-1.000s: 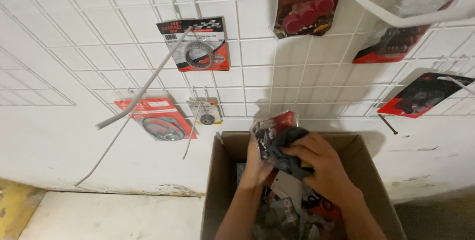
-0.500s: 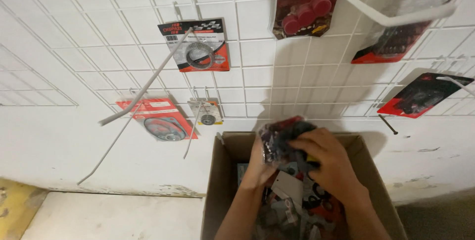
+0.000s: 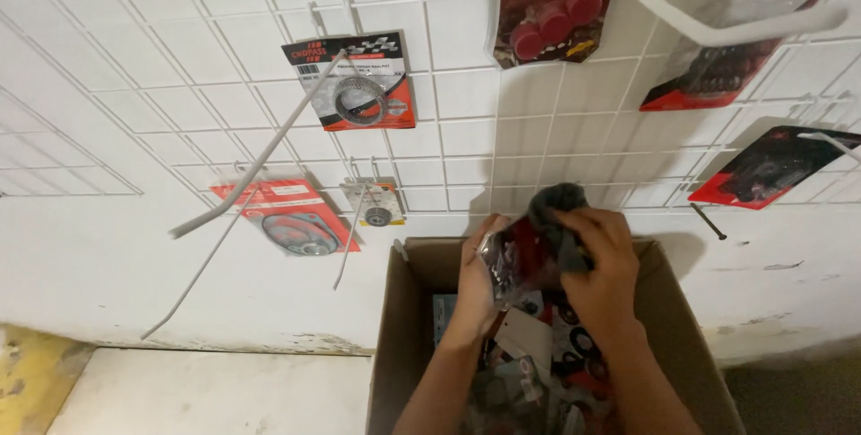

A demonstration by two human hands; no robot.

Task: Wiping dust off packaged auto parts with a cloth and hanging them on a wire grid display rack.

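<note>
Packet (image 3: 525, 251) clasped between left hand (image 3: 475, 287) and right hand (image 3: 603, 265) above box (image 3: 404, 327).

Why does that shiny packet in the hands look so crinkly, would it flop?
The packet is probably floppy: its clear wrap creases between the left hand and right hand. Likely slippery too, as it glints. Seemingly light.

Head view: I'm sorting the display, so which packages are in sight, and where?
Clear packet: in both hands, red and dark.
Ring card: upper grid, red and black.
Gasket card: lower left, red.
Small card: beside it, pale.
Caps pack: top, red.
</note>
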